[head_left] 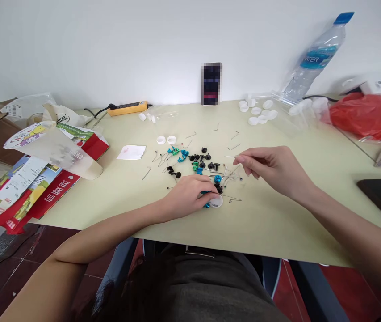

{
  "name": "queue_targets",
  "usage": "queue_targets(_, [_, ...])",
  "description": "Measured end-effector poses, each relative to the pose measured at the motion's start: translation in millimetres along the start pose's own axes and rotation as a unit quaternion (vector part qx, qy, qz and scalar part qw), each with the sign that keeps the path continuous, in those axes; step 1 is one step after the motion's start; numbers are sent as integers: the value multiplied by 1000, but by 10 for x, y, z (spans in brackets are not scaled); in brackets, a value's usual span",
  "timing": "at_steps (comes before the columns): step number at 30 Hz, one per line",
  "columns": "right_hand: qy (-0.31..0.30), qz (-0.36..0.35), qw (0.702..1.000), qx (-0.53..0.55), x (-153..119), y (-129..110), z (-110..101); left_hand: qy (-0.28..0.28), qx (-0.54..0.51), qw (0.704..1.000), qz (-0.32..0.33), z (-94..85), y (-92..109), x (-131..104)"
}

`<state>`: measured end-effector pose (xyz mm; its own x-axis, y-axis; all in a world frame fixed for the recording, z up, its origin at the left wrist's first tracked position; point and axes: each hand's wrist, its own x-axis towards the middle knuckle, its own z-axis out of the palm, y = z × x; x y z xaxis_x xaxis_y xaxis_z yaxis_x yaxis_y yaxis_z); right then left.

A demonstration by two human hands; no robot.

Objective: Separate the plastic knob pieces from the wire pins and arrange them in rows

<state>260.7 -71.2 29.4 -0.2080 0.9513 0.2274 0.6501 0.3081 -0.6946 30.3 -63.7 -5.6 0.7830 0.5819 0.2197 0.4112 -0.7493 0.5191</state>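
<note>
My right hand [270,170] is closed in a pinch on a thin metal rod [229,156], whose far end points left over the scattered parts. My left hand [188,194] rests on the table with its fingers curled. Between its thumb and fingers shows a small blue part [205,192], mostly hidden. The thumb lies at the rim of a small white cap [216,202] that has tiny pieces inside. Around both hands are black thumbscrews [208,156], blue fittings [184,153], a green fitting [195,166] and several thin bent metal keys [233,146].
White caps [256,111] and clear tubes stand at the back right, near a tilted water bottle [314,60]. A phone [211,84] leans on the wall. On the left are a plastic cup [66,152], a power strip [128,108] and a paper scrap [131,152]. A red bag [366,116] lies right.
</note>
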Motion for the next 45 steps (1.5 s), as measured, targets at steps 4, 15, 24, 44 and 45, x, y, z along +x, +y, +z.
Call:
queue_targets(4, [-4, 4, 999, 32, -12, -10, 10, -2, 16, 1000, -2, 73, -37, 20])
queue_targets(15, [-57, 4, 996, 66, -20, -26, 35, 30, -34, 999, -20, 101, -46, 26])
queue_targets(24, [-113, -10, 989, 89, -11, -23, 57, 20, -14, 995, -96, -250, -151, 20])
queue_targets(44, [-137, -56, 988, 32, -8, -7, 129, 148, 52, 979, -129, -223, -707, 39])
queue_targets(45, [-135, -54, 989, 32, -8, -8, 128, 147, 98, 980, -90, -212, -708, 50])
